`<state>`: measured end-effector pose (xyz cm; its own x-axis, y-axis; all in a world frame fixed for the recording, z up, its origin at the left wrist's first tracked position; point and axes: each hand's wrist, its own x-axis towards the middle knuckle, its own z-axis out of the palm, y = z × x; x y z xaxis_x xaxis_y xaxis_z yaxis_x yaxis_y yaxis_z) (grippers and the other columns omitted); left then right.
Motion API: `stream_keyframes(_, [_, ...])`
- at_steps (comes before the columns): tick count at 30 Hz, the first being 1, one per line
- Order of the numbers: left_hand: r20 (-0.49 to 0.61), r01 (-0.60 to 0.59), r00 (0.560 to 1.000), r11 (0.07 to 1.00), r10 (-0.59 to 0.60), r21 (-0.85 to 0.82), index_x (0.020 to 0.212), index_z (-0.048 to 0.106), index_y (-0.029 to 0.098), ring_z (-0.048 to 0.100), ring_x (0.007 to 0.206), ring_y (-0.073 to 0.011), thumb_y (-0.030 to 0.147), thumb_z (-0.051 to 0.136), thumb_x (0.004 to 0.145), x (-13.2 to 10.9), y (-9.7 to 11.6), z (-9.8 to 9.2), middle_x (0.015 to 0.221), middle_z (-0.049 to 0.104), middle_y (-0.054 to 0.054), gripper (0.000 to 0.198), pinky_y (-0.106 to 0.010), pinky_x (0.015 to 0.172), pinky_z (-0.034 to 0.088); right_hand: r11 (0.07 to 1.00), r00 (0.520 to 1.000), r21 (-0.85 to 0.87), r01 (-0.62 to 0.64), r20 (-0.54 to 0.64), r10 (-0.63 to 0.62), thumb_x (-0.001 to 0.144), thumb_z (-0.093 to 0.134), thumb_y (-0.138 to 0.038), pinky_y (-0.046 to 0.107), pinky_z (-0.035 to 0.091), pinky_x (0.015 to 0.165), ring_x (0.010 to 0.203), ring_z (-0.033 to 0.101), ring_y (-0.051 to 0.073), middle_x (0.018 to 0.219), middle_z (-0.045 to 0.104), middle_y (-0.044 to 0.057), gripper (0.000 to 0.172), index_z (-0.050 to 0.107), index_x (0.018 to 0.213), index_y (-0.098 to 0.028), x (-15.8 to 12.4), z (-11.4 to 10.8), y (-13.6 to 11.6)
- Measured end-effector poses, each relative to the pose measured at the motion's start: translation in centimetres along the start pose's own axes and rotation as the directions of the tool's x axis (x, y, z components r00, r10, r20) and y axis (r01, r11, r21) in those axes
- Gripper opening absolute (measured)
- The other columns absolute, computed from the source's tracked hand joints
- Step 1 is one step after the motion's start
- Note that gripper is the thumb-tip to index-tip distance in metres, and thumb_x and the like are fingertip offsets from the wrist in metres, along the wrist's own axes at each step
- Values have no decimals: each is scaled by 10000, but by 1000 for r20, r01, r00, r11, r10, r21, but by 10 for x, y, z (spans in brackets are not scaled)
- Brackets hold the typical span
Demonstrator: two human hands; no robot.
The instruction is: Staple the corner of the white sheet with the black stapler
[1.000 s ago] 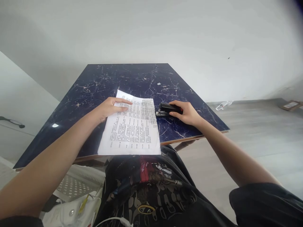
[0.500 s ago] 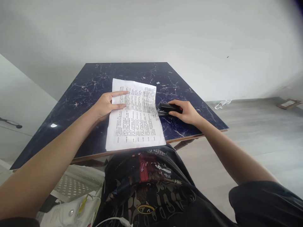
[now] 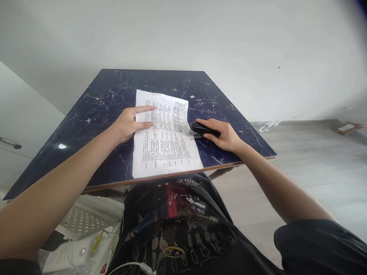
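Note:
A printed paper [image 3: 163, 147] lies on the dark blue marbled table, slightly wavy, its near end at the front edge. My left hand [image 3: 130, 122] holds it at the left side, with thumb and index finger stretched apart over the print; the other fingers are mostly hidden. In my right hand [image 3: 225, 135] is a black stapler [image 3: 200, 127], gripped with fingers over its top and the thumb along its near side. Its front end meets the right edge of the paper. Whether the edge sits between the stapler's jaws is hard to make out.
A small whitish scrap [image 3: 192, 96] lies on the table [image 3: 120, 88] beyond the paper. Below the table at left are a white perforated basket [image 3: 83, 221] and a white device [image 3: 69, 256] with cables. A clear plastic piece [image 3: 268, 126] and a cardboard box [image 3: 348, 128] rest on the floor.
The view has shifted slightly. My right fingers reach a little further forward over the stapler, and its front end sits slightly closer against the paper's edge. The left hand keeps its place.

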<state>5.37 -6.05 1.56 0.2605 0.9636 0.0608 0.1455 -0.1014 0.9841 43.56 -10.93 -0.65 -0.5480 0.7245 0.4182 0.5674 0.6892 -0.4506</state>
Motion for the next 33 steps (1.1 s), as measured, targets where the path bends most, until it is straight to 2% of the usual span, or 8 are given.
stream_keyframes(5, [-21, 4, 1000, 1000, -4, -5, 1248, 795, 219, 606, 1354, -407, 72, 907, 688, 0, 3, 4, 1409, 672, -139, 589, -615, 1080, 573, 999, 1000, -27, 24, 7, -24, 1030, 570, -334, 516, 563, 1027, 1165, 672, 299, 1313, 714, 65, 585, 501, 1611, -347, 0, 5, 4])
stream_keyframes(9, [-33, 20, 999, 1000, -20, -7, 1247, 794, 195, 618, 1339, -406, 45, 867, 728, -2, 6, 8, 1345, 695, -144, 545, -614, 1066, 575, 997, 999, -51, 49, -15, -50, 1021, 559, -271, 564, 549, 1054, 1222, 642, 331, 1347, 683, 80, 588, 517, 1602, -357, 3, 7, 3])
stream_keyframes(14, [-31, -4, 1000, 1000, 5, 17, 1216, 804, 216, 614, 1336, -428, 60, 899, 688, -3, 7, 9, 1319, 711, -131, 559, -641, 1043, 583, 992, 994, -76, 106, -11, -107, 1022, 538, -218, 555, 549, 1059, 1243, 624, 331, 1378, 651, 91, 618, 486, 1623, -349, 7, 9, 0])
stream_keyframes(18, [-26, -49, 998, 998, 50, 36, 1213, 803, 229, 626, 1318, -407, 104, 918, 678, -3, 5, 10, 1367, 695, -121, 562, -622, 1041, 588, 989, 994, -104, 107, 2, -107, 1021, 522, -201, 565, 547, 1051, 1242, 615, 339, 1380, 641, 90, 650, 443, 1644, -368, 8, 11, 2])
stream_keyframes(23, [-24, -12, 1000, 1000, 13, 19, 1203, 802, 217, 558, 1398, -422, 77, 895, 706, -4, 7, 12, 1414, 665, -131, 525, -646, 1103, 536, 976, 981, -99, 192, -3, -193, 1010, 513, -156, 563, 539, 1025, 1221, 609, 347, 1377, 634, 87, 701, 404, 1659, -398, 10, 12, 1])
stream_keyframes(25, [-32, -12, 999, 1000, 13, 16, 1204, 802, 207, 551, 1408, -426, 77, 895, 708, -4, 7, 12, 1417, 663, -136, 521, -648, 1109, 531, 975, 981, -110, 194, 4, -195, 1003, 513, -144, 573, 536, 1019, 1215, 608, 355, 1369, 639, 91, 706, 414, 1655, -397, 11, 12, -2])
stream_keyframes(29, [18, -49, 999, 997, 48, 56, 1251, 787, 228, 532, 1424, -434, 142, 935, 685, -3, 5, 8, 1496, 620, -120, 591, -673, 1139, 501, 974, 986, -152, 167, 16, -167, 1002, 512, -150, 576, 542, 1007, 1190, 615, 353, 1351, 647, 103, 672, 460, 1635, -371, 11, 13, -3])
stream_keyframes(33, [55, -73, 996, 993, 69, 89, 1299, 764, 259, 495, 1461, -427, 234, 946, 705, -2, 3, 5, 1554, 574, -98, 622, -695, 1176, 452, 967, 980, -161, 198, 3, -200, 1006, 510, -151, 558, 552, 981, 1156, 621, 336, 1325, 654, 109, 647, 485, 1621, -350, 10, 14, -1])
